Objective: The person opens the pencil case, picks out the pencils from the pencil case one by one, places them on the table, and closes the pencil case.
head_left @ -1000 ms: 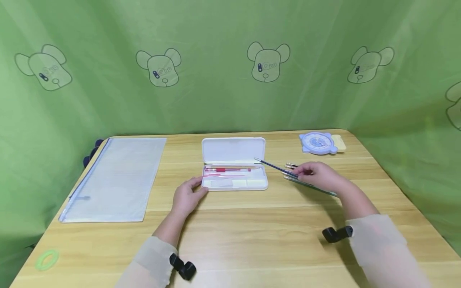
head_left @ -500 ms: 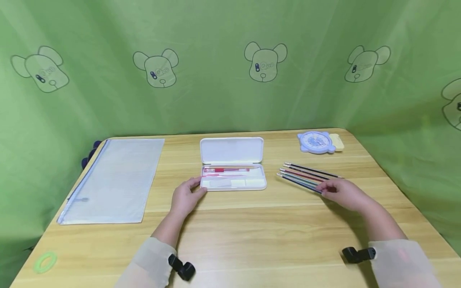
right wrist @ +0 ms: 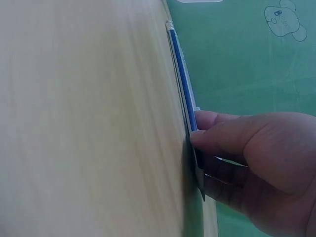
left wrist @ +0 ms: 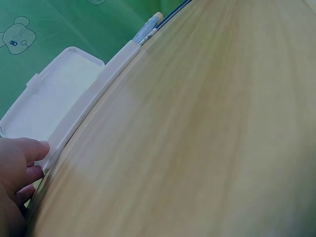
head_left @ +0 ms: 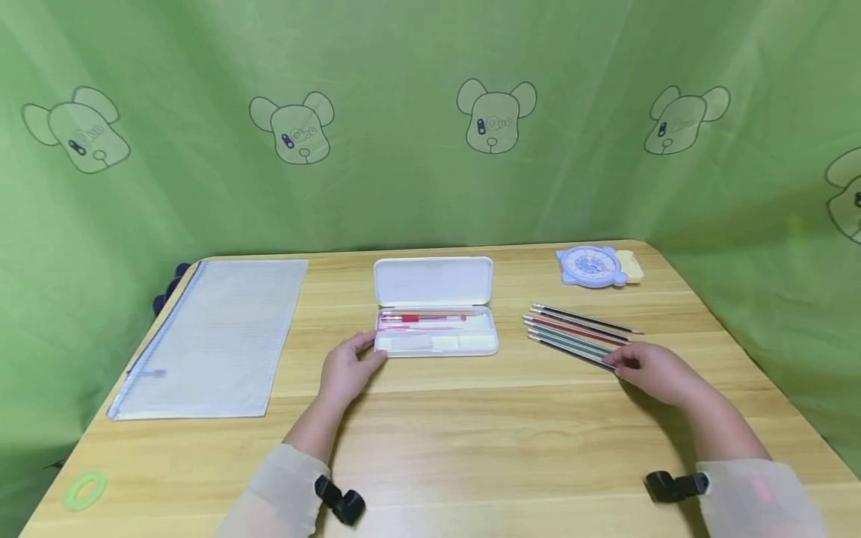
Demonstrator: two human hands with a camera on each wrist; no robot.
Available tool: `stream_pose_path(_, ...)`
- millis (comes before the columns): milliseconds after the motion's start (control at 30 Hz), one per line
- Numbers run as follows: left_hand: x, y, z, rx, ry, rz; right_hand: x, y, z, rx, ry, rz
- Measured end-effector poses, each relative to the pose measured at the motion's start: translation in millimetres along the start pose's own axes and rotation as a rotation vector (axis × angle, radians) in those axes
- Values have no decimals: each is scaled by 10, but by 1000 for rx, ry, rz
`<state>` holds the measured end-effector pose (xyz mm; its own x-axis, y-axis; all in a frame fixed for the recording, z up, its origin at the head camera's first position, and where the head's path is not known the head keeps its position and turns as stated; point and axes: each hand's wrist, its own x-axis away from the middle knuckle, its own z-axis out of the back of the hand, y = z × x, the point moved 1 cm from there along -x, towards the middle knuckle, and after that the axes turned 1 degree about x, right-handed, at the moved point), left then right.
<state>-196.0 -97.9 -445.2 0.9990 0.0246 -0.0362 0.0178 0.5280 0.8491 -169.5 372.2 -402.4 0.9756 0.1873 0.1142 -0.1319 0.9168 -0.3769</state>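
Note:
A white pencil case [head_left: 437, 354] lies with its lid raised; a red-capped pen [head_left: 412, 318], a pencil and a thin pink stick are inside. My left hand [head_left: 346, 368] holds its front left corner, thumb [left wrist: 37, 147] on the front wall and fingers round the left side. On the right, several pencils [head_left: 585, 319] lie side by side, eraser ends towards the case. My right hand [head_left: 655, 370] pinches the nearest one, a dark blue pencil [right wrist: 182, 69], close to its sharpened end. Thumb and fingers hide part of that end.
A translucent zip pouch [head_left: 215, 336] lies flat on the left. Behind the pencils are a blue toy clock [head_left: 592, 266] and a pale yellow piece [head_left: 631, 266]. A green ring [head_left: 85, 490] sits near the front left. A green curtain [head_left: 403, 194] hangs behind the table.
My right hand has brought the dark blue pencil down from above the others to the near side of the row, moving right and towards me. My left hand has stayed at the case.

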Motion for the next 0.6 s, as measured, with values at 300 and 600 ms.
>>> stream_pose_path(300,9,4,2,-6,6,-11,9,-9,4,4,15,-9)
stream_pose_path(600,5,-1,7,0,5,-5,-95,-219,62,-34,75,14)
